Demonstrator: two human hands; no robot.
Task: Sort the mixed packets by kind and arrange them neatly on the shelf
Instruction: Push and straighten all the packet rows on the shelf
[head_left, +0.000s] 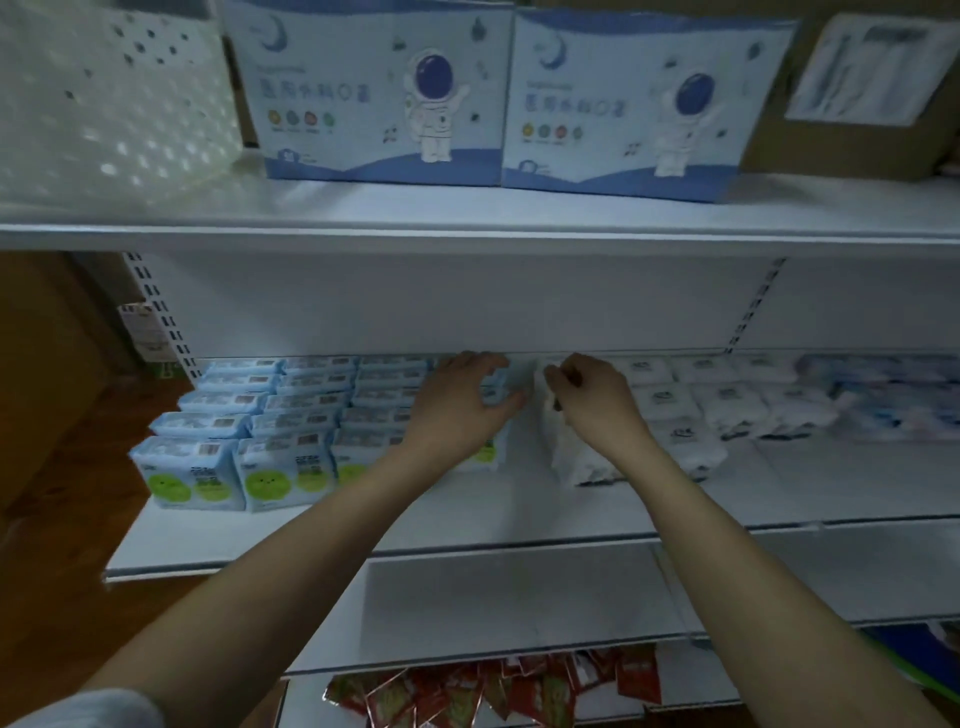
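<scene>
Here, at the far left of the top shelf, stands a white perforated basket (104, 98), and beside it two blue boxes printed with an astronaut (384, 98), then a brown carton (852, 88) with a paper label at the right end. On the middle shelf (519, 509), the left part holds blue packets with green circles (244, 436) standing in neat rows, several deep, reaching from the shelf's left end to just under the person's left hand (462, 400). That hand lies palm down on the rightmost row of blue packets, fingers fairly straight and slightly spread over their tops, thumb reaching out to the right along the row's side. A narrow gap of bare shelf separates it from the right hand (592, 395), whose fingertips are curled down and pinch the top edge of a white packet (576, 457) in the first row of white packets. Further right, more white packets (675, 410) lie in rows, and past them a looser, blurred heap of pale blue and white packets (883, 400) reaches the frame's edge. Below, on a lower shelf, red packets (493, 691) lie jumbled together
</scene>
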